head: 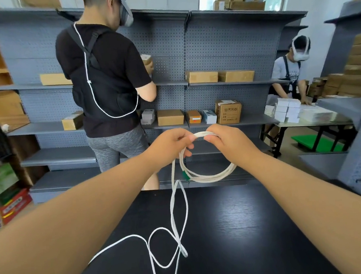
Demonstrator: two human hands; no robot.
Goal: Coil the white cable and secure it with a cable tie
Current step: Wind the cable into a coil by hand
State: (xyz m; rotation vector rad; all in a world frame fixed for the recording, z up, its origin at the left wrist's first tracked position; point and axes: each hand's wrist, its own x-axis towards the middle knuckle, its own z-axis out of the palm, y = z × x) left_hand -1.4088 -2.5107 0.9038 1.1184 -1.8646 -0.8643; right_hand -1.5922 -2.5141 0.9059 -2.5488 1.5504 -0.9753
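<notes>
a dark wood-grain surface (236, 229) sits before grey shelving (222, 47) stocked with cardboard boxes (200, 77). above its far edge, the left hand (169, 146) and right hand (225, 142) both pinch the top of a coiled white cable (210, 175). its loose tail loops down onto the surface.

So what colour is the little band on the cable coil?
The small band on the white cable is green; head view.

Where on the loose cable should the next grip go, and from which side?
Probably the straight stretch of cable hanging just below the left hand, taken from the left: it hangs free there, the coil blocks the right, and lower down it lies twisted on the table.
</notes>
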